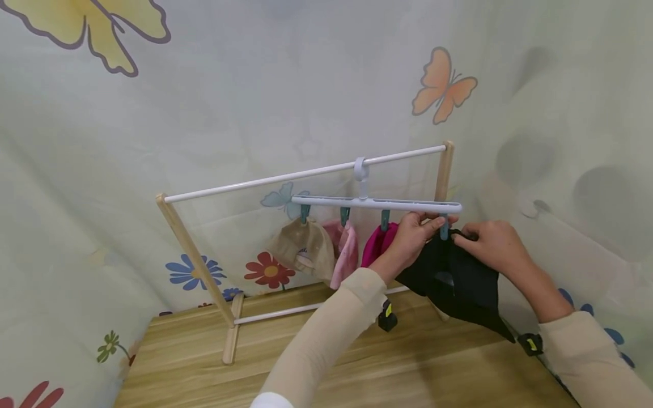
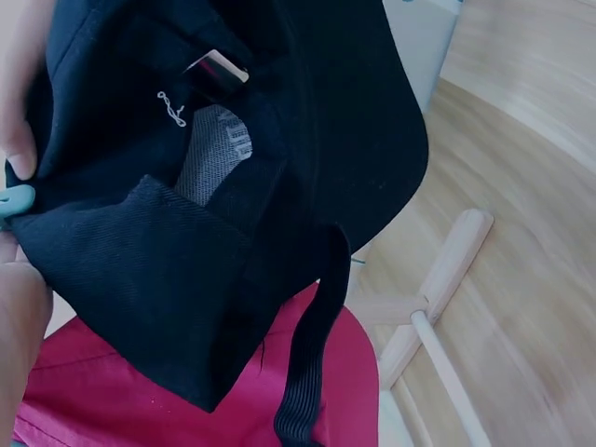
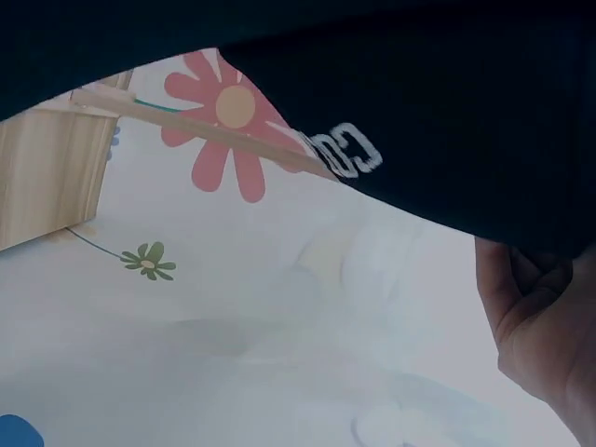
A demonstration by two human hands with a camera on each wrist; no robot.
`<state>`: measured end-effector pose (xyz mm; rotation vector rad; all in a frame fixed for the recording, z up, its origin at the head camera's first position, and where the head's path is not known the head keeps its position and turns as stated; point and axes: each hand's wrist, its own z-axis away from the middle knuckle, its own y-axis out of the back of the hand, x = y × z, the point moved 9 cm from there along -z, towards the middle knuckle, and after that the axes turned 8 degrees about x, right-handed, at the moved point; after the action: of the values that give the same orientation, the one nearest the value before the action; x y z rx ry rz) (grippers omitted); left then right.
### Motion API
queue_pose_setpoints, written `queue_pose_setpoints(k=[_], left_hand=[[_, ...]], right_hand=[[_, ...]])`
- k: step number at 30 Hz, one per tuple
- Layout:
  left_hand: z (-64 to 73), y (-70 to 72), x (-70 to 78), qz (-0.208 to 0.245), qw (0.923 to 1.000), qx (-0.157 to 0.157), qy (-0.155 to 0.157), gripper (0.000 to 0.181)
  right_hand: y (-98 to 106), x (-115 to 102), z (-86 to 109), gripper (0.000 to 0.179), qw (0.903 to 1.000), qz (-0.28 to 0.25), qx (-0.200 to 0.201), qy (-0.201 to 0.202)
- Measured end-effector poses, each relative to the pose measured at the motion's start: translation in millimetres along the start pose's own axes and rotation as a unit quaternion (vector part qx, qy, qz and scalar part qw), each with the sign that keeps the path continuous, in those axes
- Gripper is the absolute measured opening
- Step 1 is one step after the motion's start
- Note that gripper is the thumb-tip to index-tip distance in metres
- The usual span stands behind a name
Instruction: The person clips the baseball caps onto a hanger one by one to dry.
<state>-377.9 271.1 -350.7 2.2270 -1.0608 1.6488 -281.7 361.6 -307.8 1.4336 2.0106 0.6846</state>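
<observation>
A black cap [image 1: 459, 277] hangs below the right end of a pale hanger bar [image 1: 377, 203], where a teal clip [image 1: 444, 228] overlaps its upper edge. My left hand [image 1: 410, 238] pinches that clip, thumb against its side. With its fingers, my right hand [image 1: 492, 243] grips the cap's rim just right of the clip. The left wrist view looks into the cap's inside [image 2: 214, 154], with a label and a loose black strap [image 2: 317, 345]. White lettering [image 3: 346, 151] shows on the cap in the right wrist view. A magenta cap [image 1: 374, 243] hangs beside it, partly behind my left hand.
The hanger hooks onto the white rail [image 1: 265, 182] of a wooden-legged rack standing on a wood-grain table [image 1: 347, 368]. Farther left along the bar, a beige cap [image 1: 308, 246] and a pink cap [image 1: 347, 255] hang from clips. A patterned curtain [image 1: 245, 90] rises behind.
</observation>
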Motion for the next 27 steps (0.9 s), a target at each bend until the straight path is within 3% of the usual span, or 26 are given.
queue_pose_setpoints(k=[6,27], left_hand=[[-0.9,0.4,-0.9,0.005,1.0,-0.004,-0.002,0.029],[1.1,1.5,-6.1,0.02,0.9997,-0.003,0.017,0.031]], right_hand=[[-3.4,2.8,1.0,0.024,0.9999,-0.011,-0.012,0.006],[-8.0,10.3,1.5,0.016,0.9983,-0.035,-0.022,-0.041]])
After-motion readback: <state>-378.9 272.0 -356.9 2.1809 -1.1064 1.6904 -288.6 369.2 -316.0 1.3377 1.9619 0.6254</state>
